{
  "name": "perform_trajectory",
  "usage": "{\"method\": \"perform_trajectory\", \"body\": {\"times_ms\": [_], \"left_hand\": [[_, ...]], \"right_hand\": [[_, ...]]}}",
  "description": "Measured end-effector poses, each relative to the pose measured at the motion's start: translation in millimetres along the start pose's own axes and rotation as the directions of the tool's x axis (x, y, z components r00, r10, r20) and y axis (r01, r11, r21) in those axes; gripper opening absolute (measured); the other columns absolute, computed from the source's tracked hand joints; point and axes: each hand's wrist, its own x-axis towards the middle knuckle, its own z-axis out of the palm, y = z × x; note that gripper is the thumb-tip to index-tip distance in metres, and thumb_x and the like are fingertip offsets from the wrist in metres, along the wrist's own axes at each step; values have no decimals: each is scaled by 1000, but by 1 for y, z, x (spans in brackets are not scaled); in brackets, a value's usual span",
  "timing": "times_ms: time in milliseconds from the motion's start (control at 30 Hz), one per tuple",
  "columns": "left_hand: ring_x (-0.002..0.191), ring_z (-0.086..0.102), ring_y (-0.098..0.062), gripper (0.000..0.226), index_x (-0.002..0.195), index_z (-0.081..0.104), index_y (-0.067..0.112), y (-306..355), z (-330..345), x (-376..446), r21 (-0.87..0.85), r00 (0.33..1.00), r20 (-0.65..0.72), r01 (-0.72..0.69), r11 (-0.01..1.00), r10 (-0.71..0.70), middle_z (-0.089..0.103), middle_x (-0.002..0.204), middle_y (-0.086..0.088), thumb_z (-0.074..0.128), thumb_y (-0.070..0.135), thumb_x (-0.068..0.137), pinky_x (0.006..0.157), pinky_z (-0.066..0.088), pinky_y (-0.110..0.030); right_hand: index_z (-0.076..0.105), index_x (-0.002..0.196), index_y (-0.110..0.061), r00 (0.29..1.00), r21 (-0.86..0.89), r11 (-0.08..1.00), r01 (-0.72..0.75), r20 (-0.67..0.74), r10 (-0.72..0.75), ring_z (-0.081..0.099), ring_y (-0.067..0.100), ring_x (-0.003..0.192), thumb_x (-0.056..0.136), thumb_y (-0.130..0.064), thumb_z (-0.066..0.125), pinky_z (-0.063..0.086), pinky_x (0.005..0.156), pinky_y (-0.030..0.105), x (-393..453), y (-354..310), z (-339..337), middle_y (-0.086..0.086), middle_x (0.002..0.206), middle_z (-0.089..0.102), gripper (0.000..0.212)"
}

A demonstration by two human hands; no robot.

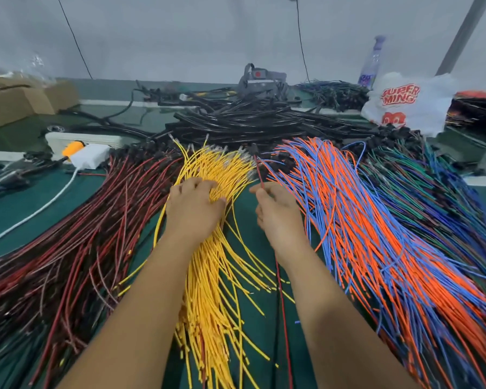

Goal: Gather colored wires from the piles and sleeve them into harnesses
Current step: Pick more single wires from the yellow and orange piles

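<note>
On the green work table [26,203] the left hand [192,206] lies palm down on the fanned pile of thin yellow wires [208,276], fingers curled into the strands; whether it has actually lifted any is hidden beneath the palm. The right hand [275,209] sits just beside the pile over a bare strip of table, thumb and fingers pinching a thin red wire with a black one [278,290] that run back under the forearm toward the near edge, where they are cut off; their upper ends rise just above the fingertips to a small dark connector, blurred. To the left spreads a heap of dark red and black wires [68,262], to the right a heap of orange and light blue wires [376,234], then green and dark blue ones [446,192] that leave the picture at the right. Behind all piles lie black sleeving tubes [236,122], tangled and hard to separate. Farther back stand a white printed plastic bag [404,102], a clear bottle [372,63], brown cardboard boxes [17,99] and a white power strip [82,140], partly covered.
</note>
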Motion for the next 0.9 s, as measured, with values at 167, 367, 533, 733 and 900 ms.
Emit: {"method": "perform_trajectory", "body": {"times_ms": [167, 367, 533, 733, 900], "left_hand": [[121, 39, -31, 49, 134, 50, 24, -4, -3, 0, -60, 982, -145, 110, 992, -118, 52, 131, -7, 60, 40, 88, 99, 29, -37], [111, 50, -32, 43, 127, 58, 23, -2, -9, -3, -63, 977, -110, 175, 983, -181, 61, 120, -6, 57, 42, 89, 96, 34, -38], [110, 50, -33, 37, 118, 61, 19, 2, -11, -9, -8, 963, -164, 215, 977, -213, 67, 107, -6, 48, 46, 95, 89, 44, -43], [97, 57, -33, 25, 105, 63, 14, 3, -14, -10, -58, 957, -179, 221, 973, -228, 67, 100, -7, 43, 27, 97, 85, 48, -45], [108, 46, -28, 19, 103, 60, 13, 16, -19, -12, 21, 921, -385, 79, 997, -65, 57, 112, -7, 45, 25, 98, 87, 39, -41]], "right_hand": [[55, 88, -43, 997, -247, 966, 72, 29, -67, 49, 13, 60, 81, -45, 41, 46, 67, 43, -1, 5, 7, -15, 58, 54, 16], [51, 89, -38, 997, -363, 928, 81, 12, -82, 57, 23, 70, 83, -49, 38, 50, 76, 50, -4, 3, 10, -4, 69, 59, 18], [54, 88, -38, 998, -348, 936, 60, 13, -59, 58, 18, 72, 92, -41, 45, 48, 75, 44, -6, 1, 8, -7, 71, 60, 10], [60, 89, -32, 999, -283, 958, 40, 28, -33, 46, 9, 59, 92, -38, 47, 36, 61, 32, -6, 2, 5, -20, 57, 53, 15], [62, 84, -26, 998, -116, 993, 32, -56, -39, 36, 12, 51, 95, -22, 48, 28, 55, 32, -3, 2, 5, -11, 52, 42, 18]]}}
